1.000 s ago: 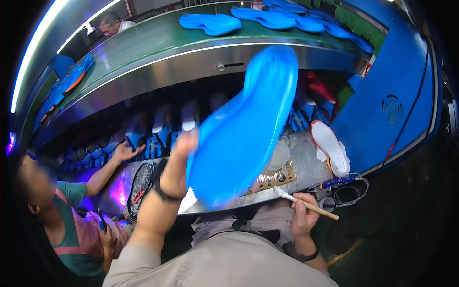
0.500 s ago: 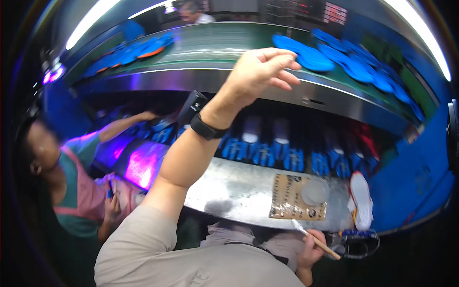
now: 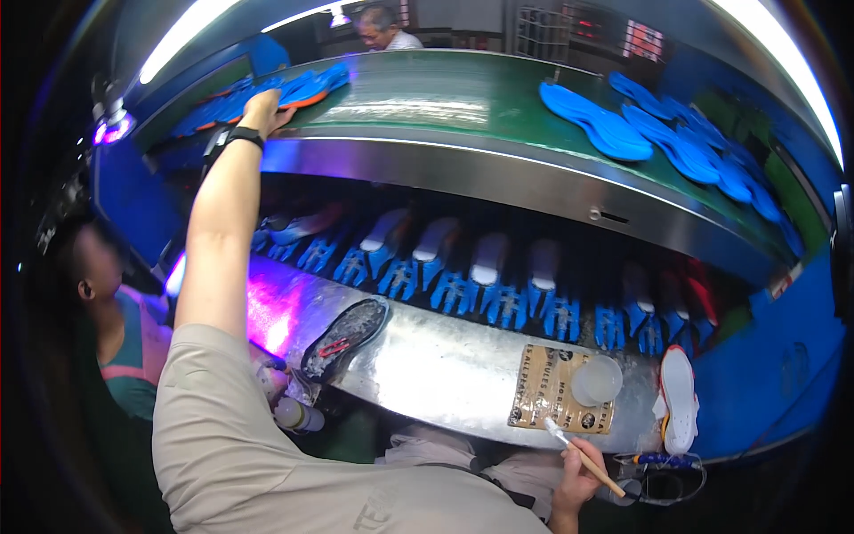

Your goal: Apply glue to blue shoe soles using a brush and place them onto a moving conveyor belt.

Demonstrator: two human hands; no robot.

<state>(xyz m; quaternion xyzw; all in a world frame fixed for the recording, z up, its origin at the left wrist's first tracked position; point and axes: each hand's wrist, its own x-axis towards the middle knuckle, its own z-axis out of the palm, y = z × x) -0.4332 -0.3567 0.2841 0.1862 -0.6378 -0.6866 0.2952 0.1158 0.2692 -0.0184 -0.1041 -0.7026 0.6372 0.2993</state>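
At the far left of the upper belt my left hand (image 3: 264, 110) reaches in among blue shoe soles (image 3: 318, 84), some edged in orange. Its fingers are bent at the near edge of one sole and look closed on it; part of the grip is hidden. Low on the right, my right hand (image 3: 580, 472) is closed round the wooden handle of a brush (image 3: 598, 473). The brush's white tip lies by the front edge of a printed brown sheet (image 3: 536, 388). On that sheet stands a round translucent tub (image 3: 596, 381).
More blue soles (image 3: 594, 123) lie on the belt's right side. Below the green belt (image 3: 498, 93) runs a row of blue holders (image 3: 454, 292) with shoes. A dark sole (image 3: 347, 338) and a white-soled shoe (image 3: 680, 400) rest on the metal bench (image 3: 427, 374). A co-worker (image 3: 133, 334) sits at left.
My left hand has swung left from above the belt's middle to the soles at its left end. The dark sole on the bench has come into view. My right hand still holds the brush.
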